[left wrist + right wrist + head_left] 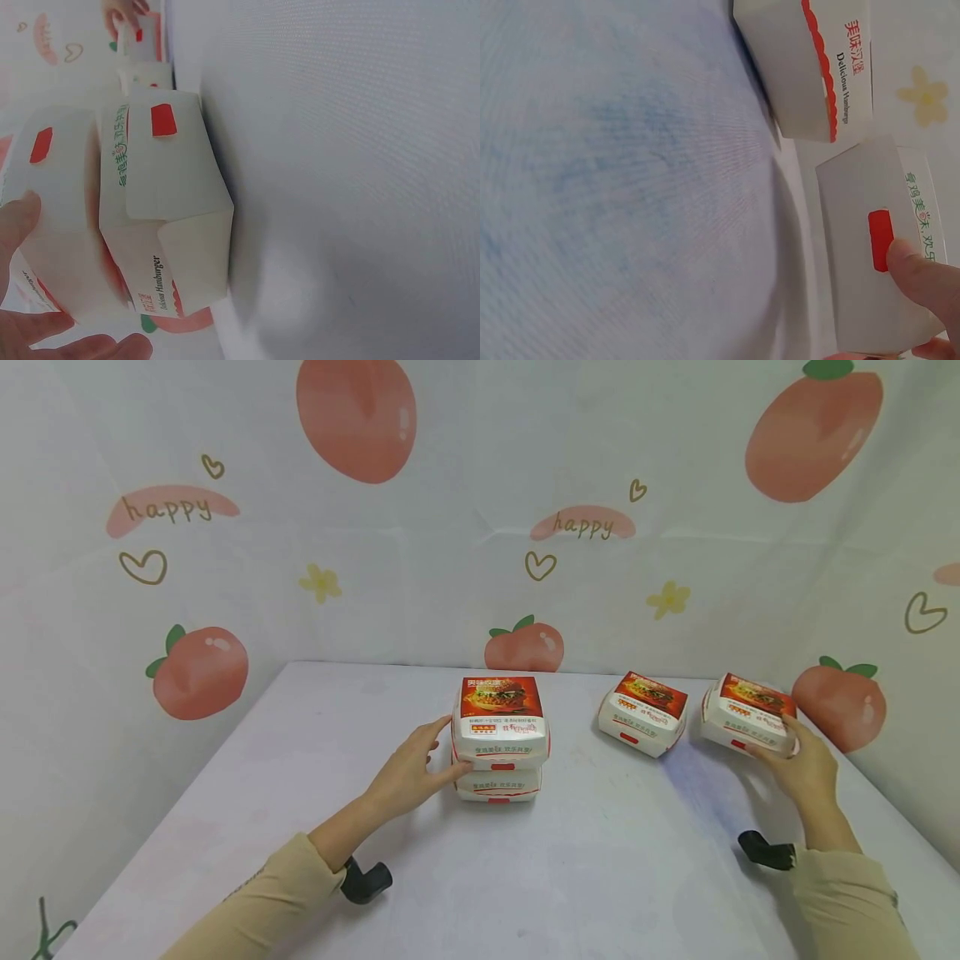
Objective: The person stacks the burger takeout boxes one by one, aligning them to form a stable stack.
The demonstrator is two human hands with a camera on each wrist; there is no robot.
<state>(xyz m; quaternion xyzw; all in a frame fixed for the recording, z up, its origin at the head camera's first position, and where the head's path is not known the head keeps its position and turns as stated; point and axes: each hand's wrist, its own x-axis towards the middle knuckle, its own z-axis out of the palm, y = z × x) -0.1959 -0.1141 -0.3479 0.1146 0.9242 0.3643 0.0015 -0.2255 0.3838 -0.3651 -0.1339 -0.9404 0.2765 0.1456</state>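
Note:
Two white burger boxes with red picture lids stand stacked near the table's middle. On the upper box [501, 727], my left hand [408, 768] holds the left front corner, thumb at the front and fingers along the side. Beneath it the lower box [498, 785] rests on the table. At the right, my right hand [806, 768] grips another burger box [750, 714], its thumb [922, 277] over the red front tab and fingers round the right side. This box is raised above the table surface in the right wrist view.
A further burger box [642, 714] sits at an angle between the stack and the right-hand box. Behind the white table [585, 868] hangs a pale cloth [450, 552] printed with peaches, hearts and flowers. Black wrist cameras show below both sleeves.

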